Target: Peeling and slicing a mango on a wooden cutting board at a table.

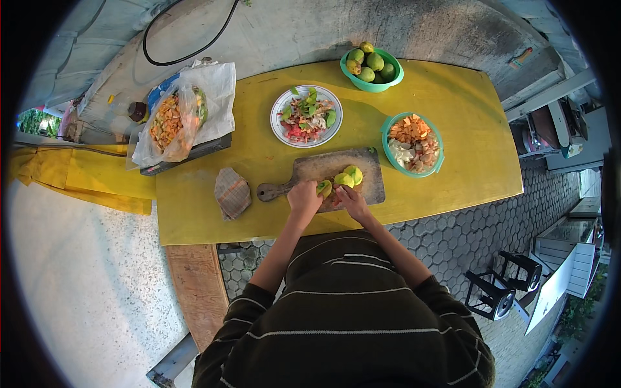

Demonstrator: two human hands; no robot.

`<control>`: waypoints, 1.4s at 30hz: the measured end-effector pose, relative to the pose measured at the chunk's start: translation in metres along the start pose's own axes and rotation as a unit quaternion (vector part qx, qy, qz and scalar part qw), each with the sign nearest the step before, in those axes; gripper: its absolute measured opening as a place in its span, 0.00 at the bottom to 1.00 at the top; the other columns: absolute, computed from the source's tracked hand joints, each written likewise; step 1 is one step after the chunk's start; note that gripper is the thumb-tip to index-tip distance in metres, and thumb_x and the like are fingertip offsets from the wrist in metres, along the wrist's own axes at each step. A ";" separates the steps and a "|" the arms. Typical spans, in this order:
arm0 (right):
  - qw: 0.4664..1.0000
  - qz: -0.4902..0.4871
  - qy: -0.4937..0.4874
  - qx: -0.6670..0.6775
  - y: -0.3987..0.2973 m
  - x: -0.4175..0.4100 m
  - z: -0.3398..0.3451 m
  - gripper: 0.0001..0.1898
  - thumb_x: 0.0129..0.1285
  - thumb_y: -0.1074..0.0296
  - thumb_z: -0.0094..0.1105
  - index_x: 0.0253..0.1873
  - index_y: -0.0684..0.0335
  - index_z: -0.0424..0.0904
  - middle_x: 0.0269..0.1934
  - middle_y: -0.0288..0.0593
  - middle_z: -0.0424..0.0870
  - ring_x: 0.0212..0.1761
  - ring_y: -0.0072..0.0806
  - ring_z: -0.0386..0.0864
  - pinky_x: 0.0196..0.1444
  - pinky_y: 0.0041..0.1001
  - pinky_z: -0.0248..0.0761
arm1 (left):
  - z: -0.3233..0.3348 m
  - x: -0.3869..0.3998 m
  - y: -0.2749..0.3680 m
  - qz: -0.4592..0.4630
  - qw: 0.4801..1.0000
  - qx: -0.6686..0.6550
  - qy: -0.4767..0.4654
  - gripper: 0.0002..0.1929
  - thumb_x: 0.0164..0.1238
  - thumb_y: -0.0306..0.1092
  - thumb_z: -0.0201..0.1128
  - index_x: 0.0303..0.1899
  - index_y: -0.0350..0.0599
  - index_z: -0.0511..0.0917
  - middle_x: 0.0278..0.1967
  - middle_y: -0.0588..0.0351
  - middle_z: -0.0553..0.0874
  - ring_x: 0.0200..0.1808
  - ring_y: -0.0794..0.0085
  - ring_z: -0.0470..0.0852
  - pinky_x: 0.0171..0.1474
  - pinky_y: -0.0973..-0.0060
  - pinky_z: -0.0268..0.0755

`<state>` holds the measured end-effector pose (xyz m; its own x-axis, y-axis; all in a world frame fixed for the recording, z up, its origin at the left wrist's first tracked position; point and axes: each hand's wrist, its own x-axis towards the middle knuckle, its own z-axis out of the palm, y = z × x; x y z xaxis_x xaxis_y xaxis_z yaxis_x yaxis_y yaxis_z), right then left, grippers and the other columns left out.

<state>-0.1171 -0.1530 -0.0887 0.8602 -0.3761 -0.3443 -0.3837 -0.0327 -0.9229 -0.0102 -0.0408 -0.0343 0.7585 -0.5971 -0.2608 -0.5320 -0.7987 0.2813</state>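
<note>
Over a worn wooden cutting board [310, 167], my left hand [305, 195] grips a piece of green-yellow fruit [324, 188]. Close to its right, my right hand [351, 200] has its fingers closed near the fruit; a small tool may be in them, but it is too hidden to tell. Several peeled yellow-green fruit pieces [349, 176] lie on the board just beyond my right hand. Behind the board, a white plate with a dark rim [276, 132] holds peelings and green leaves. A green plastic bowl [386, 145] at the right contains orange, whitish and pinkish cut pieces.
A green basin [372, 87] of whole green fruits stands at the table's back edge. Left of the board lies a folded checked cloth [233, 194]. Clear plastic bags of chopped food [167, 123] rest on a white sack [220, 106] at the far left. Black stools [502, 291] stand at lower right.
</note>
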 end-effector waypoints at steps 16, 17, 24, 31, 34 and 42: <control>1.000 0.009 -0.015 0.019 -0.013 0.002 -0.006 0.20 0.65 0.56 0.42 0.50 0.68 0.70 0.26 0.40 0.76 0.28 0.22 0.75 0.34 0.23 0.66 | -0.003 0.010 -0.016 0.069 0.993 -0.092 0.026 0.11 0.45 0.40 0.65 0.30 0.47 0.81 0.23 0.55 0.79 0.27 0.62 0.79 0.30 0.68 0.71; 1.000 0.017 -0.012 -0.014 -0.019 -0.001 -0.008 0.20 0.65 0.55 0.42 0.50 0.66 0.70 0.26 0.41 0.76 0.27 0.23 0.75 0.33 0.23 0.66 | -0.001 0.006 -0.018 0.072 0.988 -0.124 0.051 0.10 0.46 0.39 0.64 0.30 0.46 0.81 0.24 0.54 0.78 0.27 0.60 0.78 0.30 0.67 0.70; 0.984 -0.083 0.005 -0.158 -0.032 -0.031 -0.012 0.15 0.64 0.56 0.41 0.44 0.62 0.70 0.27 0.56 0.76 0.32 0.54 0.74 0.31 0.42 0.66 | 0.018 -0.007 -0.023 0.107 0.970 -0.169 0.136 0.09 0.50 0.35 0.63 0.32 0.42 0.79 0.27 0.52 0.76 0.28 0.58 0.77 0.29 0.66 0.69; 0.976 -0.062 0.003 -0.209 -0.044 -0.050 -0.018 0.13 0.64 0.57 0.40 0.42 0.59 0.69 0.23 0.58 0.75 0.26 0.55 0.74 0.28 0.48 0.65 | 0.029 -0.011 -0.019 0.086 0.966 -0.188 0.157 0.07 0.51 0.33 0.62 0.30 0.41 0.77 0.25 0.52 0.75 0.26 0.57 0.76 0.28 0.64 0.68; 0.968 -0.017 -0.006 -0.252 -0.051 -0.053 -0.020 0.13 0.64 0.55 0.39 0.44 0.56 0.68 0.22 0.59 0.75 0.26 0.56 0.74 0.27 0.49 0.65 | 0.029 -0.012 -0.015 0.081 0.964 -0.192 0.163 0.06 0.51 0.33 0.61 0.29 0.42 0.77 0.25 0.52 0.75 0.26 0.57 0.76 0.28 0.64 0.68; 0.967 -0.019 -0.027 -0.254 -0.042 -0.044 -0.020 0.14 0.64 0.53 0.37 0.45 0.54 0.66 0.23 0.59 0.76 0.28 0.58 0.74 0.28 0.50 0.65 | 0.029 -0.012 -0.009 0.074 0.960 -0.179 0.200 0.04 0.51 0.31 0.59 0.27 0.42 0.76 0.24 0.52 0.74 0.25 0.55 0.75 0.27 0.64 0.68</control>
<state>-0.1456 -0.1533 -0.0310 0.8881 -0.3173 -0.3324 -0.4547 -0.5014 -0.7361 -0.0258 -0.0286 -0.0598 0.8068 -0.5681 0.1625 -0.5358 -0.5876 0.6063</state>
